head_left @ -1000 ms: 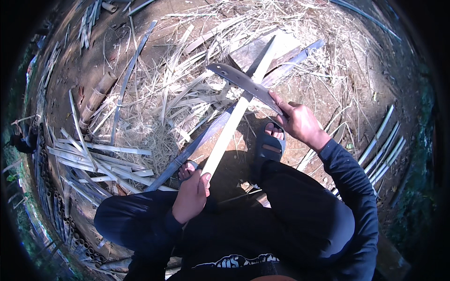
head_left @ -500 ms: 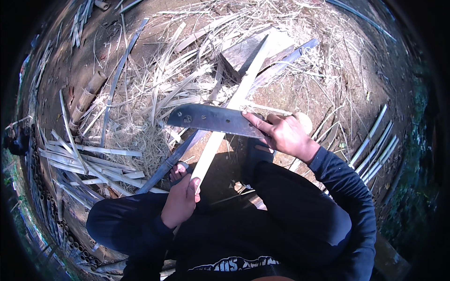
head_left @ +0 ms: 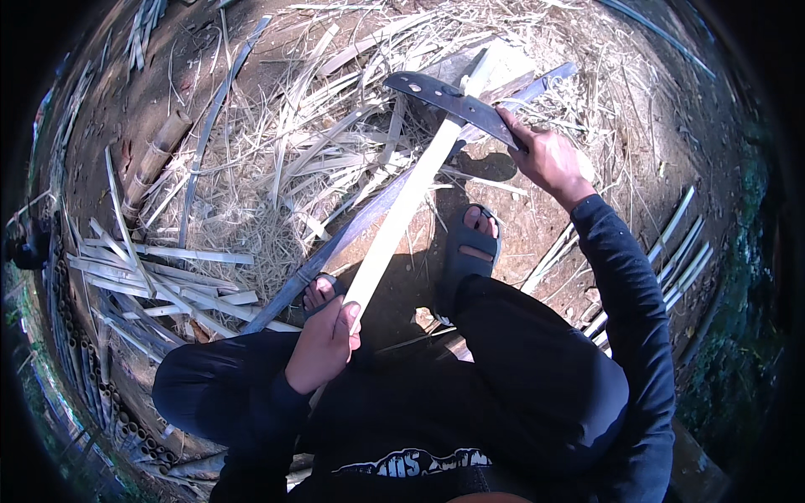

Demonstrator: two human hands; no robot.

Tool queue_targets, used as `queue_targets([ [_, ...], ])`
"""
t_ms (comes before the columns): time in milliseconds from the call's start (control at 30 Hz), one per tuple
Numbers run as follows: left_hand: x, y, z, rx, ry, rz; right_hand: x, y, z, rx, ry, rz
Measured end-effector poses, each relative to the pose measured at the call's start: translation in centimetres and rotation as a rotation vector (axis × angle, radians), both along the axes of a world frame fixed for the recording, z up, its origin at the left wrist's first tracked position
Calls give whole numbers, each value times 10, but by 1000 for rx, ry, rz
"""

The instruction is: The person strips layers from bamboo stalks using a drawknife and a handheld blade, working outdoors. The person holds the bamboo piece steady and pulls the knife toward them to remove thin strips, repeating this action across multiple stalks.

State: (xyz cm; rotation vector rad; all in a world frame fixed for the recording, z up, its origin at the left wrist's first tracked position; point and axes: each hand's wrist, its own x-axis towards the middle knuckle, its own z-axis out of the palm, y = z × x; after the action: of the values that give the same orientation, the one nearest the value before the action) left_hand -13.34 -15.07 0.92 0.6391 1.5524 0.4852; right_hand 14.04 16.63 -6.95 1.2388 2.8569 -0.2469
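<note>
My left hand (head_left: 323,348) is closed around the near end of a long pale bamboo strip (head_left: 407,201). The strip slants away from me up to a wooden block (head_left: 449,67) on the ground. In my right hand (head_left: 551,163) is a machete (head_left: 449,99), its handle mostly hidden by the fingers. The dark, wide blade lies across the strip near its far end, and one finger stretches along the blade. A weathered greyish bamboo strip (head_left: 335,243) runs beneath the pale one.
Pale shavings (head_left: 260,151) cover the ground ahead. Split bamboo strips (head_left: 168,289) are heaped at left, beside a bamboo pole piece (head_left: 155,159). More strips (head_left: 679,260) lie at right. My sandalled feet (head_left: 478,235) flank the strip.
My right hand has pushed the machete away from me along the strip, from its middle to near the block. The left hand has stayed nearly still on the strip.
</note>
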Motion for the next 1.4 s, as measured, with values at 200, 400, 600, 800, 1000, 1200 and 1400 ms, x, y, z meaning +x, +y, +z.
queue_targets([
  [200,-8,-10,-5,-131,-71,48,-15,-51,10,157,-70,464],
  [400,-2,-8,-12,-70,-103,85,-3,-1,-9,-52,51,12],
  [600,-4,-9,-4,-85,-112,76,18,34,-14,-63,4,-89],
  [800,-1,-16,-3,-61,-112,62,-4,-17,10,-125,-100,136],
  [1000,-5,-11,-6,-110,-124,68,26,53,-24,-42,48,-168],
  [1200,-3,-13,0,-192,-172,83,38,49,-16,-18,1,-245],
  [1400,-7,-11,0,-189,-157,110,9,14,1,-16,-11,96],
])
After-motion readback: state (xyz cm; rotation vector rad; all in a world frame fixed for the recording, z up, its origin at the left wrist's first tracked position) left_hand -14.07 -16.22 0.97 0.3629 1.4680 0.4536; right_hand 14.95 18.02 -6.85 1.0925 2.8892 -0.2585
